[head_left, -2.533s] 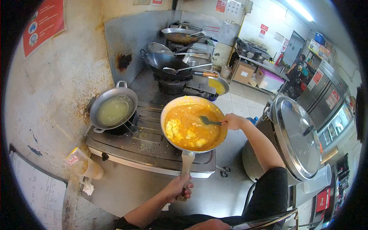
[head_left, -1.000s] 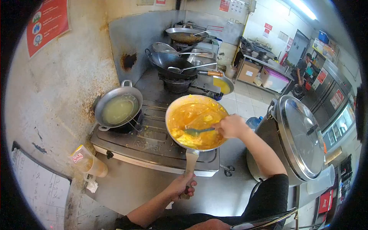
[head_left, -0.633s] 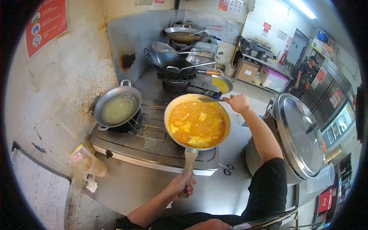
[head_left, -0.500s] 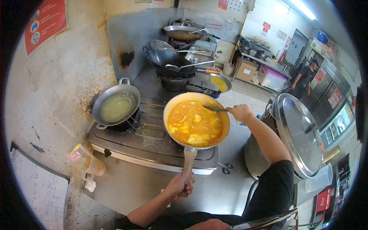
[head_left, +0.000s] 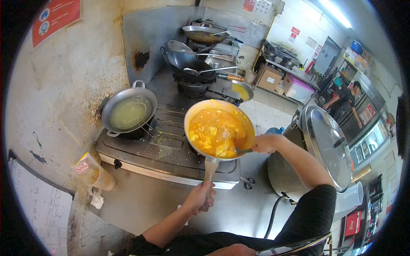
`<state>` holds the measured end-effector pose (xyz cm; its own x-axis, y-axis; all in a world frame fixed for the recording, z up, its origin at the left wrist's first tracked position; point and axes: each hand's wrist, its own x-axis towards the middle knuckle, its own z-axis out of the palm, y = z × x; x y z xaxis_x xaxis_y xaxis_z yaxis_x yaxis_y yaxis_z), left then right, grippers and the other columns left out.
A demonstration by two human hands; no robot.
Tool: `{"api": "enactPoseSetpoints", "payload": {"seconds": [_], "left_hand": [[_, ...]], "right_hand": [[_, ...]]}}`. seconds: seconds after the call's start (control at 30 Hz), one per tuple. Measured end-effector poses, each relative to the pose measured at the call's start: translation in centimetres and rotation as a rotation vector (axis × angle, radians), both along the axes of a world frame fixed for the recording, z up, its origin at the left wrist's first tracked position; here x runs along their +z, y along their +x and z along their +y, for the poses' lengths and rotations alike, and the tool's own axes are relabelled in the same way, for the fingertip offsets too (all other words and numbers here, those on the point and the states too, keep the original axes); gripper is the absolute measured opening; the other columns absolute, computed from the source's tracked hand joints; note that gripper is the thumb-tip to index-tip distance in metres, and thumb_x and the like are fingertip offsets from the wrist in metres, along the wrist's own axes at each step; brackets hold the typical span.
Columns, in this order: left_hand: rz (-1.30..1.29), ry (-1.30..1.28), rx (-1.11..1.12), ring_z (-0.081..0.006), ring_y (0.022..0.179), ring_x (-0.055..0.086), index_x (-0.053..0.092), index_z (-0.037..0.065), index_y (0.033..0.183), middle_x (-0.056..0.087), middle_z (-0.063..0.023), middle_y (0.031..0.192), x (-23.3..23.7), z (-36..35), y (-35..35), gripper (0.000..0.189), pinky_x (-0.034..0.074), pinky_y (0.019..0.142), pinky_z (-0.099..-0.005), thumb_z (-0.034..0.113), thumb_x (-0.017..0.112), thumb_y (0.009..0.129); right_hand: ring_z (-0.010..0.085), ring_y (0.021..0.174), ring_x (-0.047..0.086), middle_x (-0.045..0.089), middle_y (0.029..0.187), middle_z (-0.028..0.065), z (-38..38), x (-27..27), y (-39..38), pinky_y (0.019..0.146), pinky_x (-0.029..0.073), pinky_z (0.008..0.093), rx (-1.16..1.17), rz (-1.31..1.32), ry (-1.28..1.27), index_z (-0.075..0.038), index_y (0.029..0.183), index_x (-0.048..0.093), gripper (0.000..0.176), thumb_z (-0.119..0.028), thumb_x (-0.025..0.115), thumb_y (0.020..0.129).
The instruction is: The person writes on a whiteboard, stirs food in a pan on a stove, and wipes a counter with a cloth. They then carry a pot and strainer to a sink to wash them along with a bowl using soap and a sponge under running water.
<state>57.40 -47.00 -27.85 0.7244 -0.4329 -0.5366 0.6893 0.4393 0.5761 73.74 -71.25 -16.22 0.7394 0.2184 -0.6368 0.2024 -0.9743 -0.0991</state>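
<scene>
Both hands are closed around something as I watch through the head camera: the left hand (head_left: 201, 197) is clenched on the long handle (head_left: 210, 170) of a frying pan (head_left: 193, 112), and the right hand (head_left: 265, 144) grasps a spatula (head_left: 244, 151) at the pan's right edge, its blade down in the contents. I have the pan over the right side of a gas stove (head_left: 164, 160), though I cannot tell whether its base touches the burner. Inside lies an orange-yellow mixture (head_left: 213, 128) with paler yellow lumps. On the stove's left side I see a two-handled wok (head_left: 107, 106) of pale greenish liquid (head_left: 128, 113). A plastic pitcher (head_left: 103, 179) stands near the stove's front left corner, and scissors (head_left: 247, 183) lie just beside the right one. To the right I see a large lidded pot (head_left: 284, 173); behind the stove, a dark wok (head_left: 173, 63) holds a ladle (head_left: 206, 71). Farther back, a co-worker (head_left: 343, 100) stands near the refrigerator (head_left: 368, 114).
</scene>
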Motion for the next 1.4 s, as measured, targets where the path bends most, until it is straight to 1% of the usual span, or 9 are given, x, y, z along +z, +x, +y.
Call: {"api": "enactPoseSetpoints", "payload": {"seconds": [0.1,0.23,0.3,0.43,0.6,0.7,0.83,1.1,1.4], "left_hand": [[-0.048,0.072,-0.093,-0.0107,0.050,0.041,0.041,0.008,0.096,0.043,-0.0004,0.068,0.1,0.3,0.3,0.033,0.039,0.047,-0.0259,0.040,0.038,0.090],[-0.100,0.065,-0.169,-0.0121,0.051,0.044,0.041,0.009,0.095,0.043,-0.0005,0.068,-0.4,0.7,0.7,0.032,0.040,0.048,-0.0266,0.040,0.037,0.091],[-0.091,0.026,-0.190,-0.0119,0.052,0.045,0.041,0.009,0.097,0.045,0.0000,0.068,-0.7,0.7,0.8,0.033,0.041,0.049,-0.0258,0.041,0.038,0.090],[-0.070,0.056,-0.158,-0.0117,0.053,0.045,0.041,0.009,0.100,0.045,0.0004,0.069,0.4,0.9,0.3,0.034,0.042,0.049,-0.0256,0.041,0.039,0.090],[-0.090,0.025,-0.150,-0.0108,0.052,0.044,0.040,0.009,0.101,0.044,0.0009,0.069,0.1,0.8,0.2,0.034,0.042,0.049,-0.0265,0.040,0.039,0.090],[-0.100,0.000,-0.161,-0.0103,0.052,0.042,0.040,0.009,0.101,0.043,0.0011,0.068,-0.3,0.7,0.3,0.032,0.041,0.049,-0.0266,0.040,0.039,0.090],[-0.073,0.002,-0.188,-0.0095,0.052,0.040,0.038,0.011,0.101,0.041,0.0010,0.068,-0.4,0.9,0.5,0.029,0.041,0.049,-0.0271,0.038,0.039,0.090],[-0.007,0.063,-0.253,-0.0087,0.053,0.038,0.037,0.012,0.100,0.041,0.0009,0.071,1.0,1.2,0.8,0.026,0.039,0.050,-0.0266,0.036,0.041,0.090],[-0.002,0.018,-0.240,-0.0091,0.053,0.038,0.036,0.012,0.099,0.040,0.0002,0.070,0.2,1.5,0.9,0.027,0.039,0.050,-0.0254,0.036,0.042,0.090]], "right_hand": [[0.0208,0.046,0.053,0.050,0.052,0.0068,1.9,-1.7,0.7,0.039,0.040,0.0325,0.383,-0.011,0.045,-0.003,0.068,0.052,0.023,-0.022,0.045,0.081],[0.0213,0.047,0.053,0.053,0.055,0.0084,6.1,-2.4,1.4,0.041,0.041,0.0328,0.040,-0.018,0.035,-0.004,0.073,0.057,0.024,-0.021,0.044,0.082],[0.0262,0.072,0.061,0.063,0.082,0.0133,7.1,-2.6,2.1,0.059,0.049,0.0361,-0.018,-0.080,0.067,-0.003,0.080,0.063,0.025,-0.021,0.047,0.079],[0.0281,0.075,0.061,0.063,0.086,0.0127,6.0,-3.0,2.1,0.062,0.050,0.0362,0.282,-0.402,0.196,-0.010,0.086,0.064,0.022,-0.021,0.047,0.079],[0.0275,0.075,0.062,0.063,0.082,0.0116,5.5,1.4,-0.8,0.065,0.050,0.0396,0.209,-0.734,-0.166,-0.023,0.108,0.057,0.030,-0.023,0.045,0.081],[0.0230,0.082,0.062,0.063,0.084,0.0093,2.7,-0.5,2.3,0.067,0.050,0.0364,0.078,-0.806,-0.287,-0.020,0.100,0.061,0.027,-0.015,0.046,0.078],[0.0267,0.082,0.061,0.062,0.086,0.0125,-0.4,-4.2,6.5,0.068,0.050,0.0370,0.082,-0.773,-0.311,-0.018,0.100,0.060,0.027,-0.016,0.046,0.077],[0.0349,0.083,0.058,0.061,0.087,0.0177,-0.8,-8.4,9.5,0.074,0.047,0.0412,0.110,-0.679,0.250,-0.013,0.097,0.061,0.025,-0.021,0.047,0.078],[0.0341,0.080,0.058,0.060,0.085,0.0183,1.5,-10.9,10.9,0.071,0.045,0.0434,0.315,-0.476,0.230,-0.021,0.109,0.057,0.032,-0.022,0.048,0.079]]}}
